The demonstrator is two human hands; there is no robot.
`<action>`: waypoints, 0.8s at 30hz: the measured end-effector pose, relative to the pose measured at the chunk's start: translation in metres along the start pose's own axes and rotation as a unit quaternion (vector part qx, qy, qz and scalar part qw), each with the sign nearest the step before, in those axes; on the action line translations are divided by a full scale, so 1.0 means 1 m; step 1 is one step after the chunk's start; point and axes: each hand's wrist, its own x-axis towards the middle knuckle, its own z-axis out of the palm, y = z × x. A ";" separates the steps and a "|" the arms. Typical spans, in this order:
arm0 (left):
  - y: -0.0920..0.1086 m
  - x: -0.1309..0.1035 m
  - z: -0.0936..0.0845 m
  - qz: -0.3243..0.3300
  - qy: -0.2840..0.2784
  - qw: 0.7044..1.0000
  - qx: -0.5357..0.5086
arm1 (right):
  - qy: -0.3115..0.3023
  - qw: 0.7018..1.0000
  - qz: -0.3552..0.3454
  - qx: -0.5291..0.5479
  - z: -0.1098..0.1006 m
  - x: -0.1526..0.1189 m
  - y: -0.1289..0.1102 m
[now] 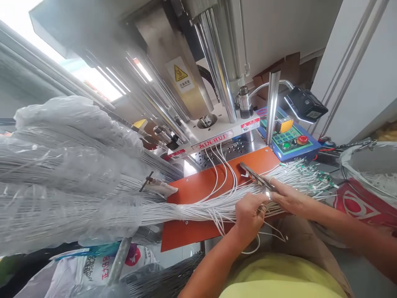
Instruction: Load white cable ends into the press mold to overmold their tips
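My left hand (250, 214) is closed in a pinch over the bundle of white cables (198, 213). Something small and metallic shows at its fingers, but I cannot make out what it is. Just to the right, my right hand (283, 195) grips the near end of a narrow metal bar (254, 175) that points away toward the machine. A small white piece (245, 174) sits beside the bar's far end. Beneath both hands the cables run across an orange-red board (192, 190), their green-tipped ends (310, 176) fanned out at the right.
A press machine (215, 140) stands ahead, with several white cables looping from its front. Right of it are a blue control box (293, 138) with buttons and a black lamp (305, 103). Plastic-wrapped cable bundles (68, 165) fill the left. A white bag (369, 159) is at far right.
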 end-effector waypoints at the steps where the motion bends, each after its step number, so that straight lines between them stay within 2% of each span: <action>1: 0.000 0.000 0.000 0.000 -0.002 1.000 0.001 | 0.004 1.000 0.003 -0.007 0.001 0.000 0.004; 6: -0.001 0.000 0.003 -0.035 -0.011 0.999 -0.012 | 0.005 0.995 0.065 -0.070 0.010 0.002 0.028; 11: -0.002 0.007 0.000 -0.112 -0.021 0.988 -0.102 | -0.032 0.998 0.021 -0.046 0.003 0.000 0.024; 15: -0.001 0.016 -0.017 -0.179 -0.089 0.960 -0.197 | -0.050 0.998 -0.023 0.013 -0.001 -0.004 0.011; 19: -0.001 0.019 -0.034 -0.225 -0.139 0.914 -0.308 | -0.039 0.999 -0.015 0.009 0.003 -0.005 0.011; 21: 0.001 0.018 -0.038 -0.244 -0.133 0.897 -0.345 | -0.035 0.999 -0.017 0.001 0.005 -0.004 0.013; 24: 0.004 0.017 -0.044 -0.254 -0.099 0.900 -0.341 | -0.025 1.000 -0.010 -0.007 0.006 -0.003 0.015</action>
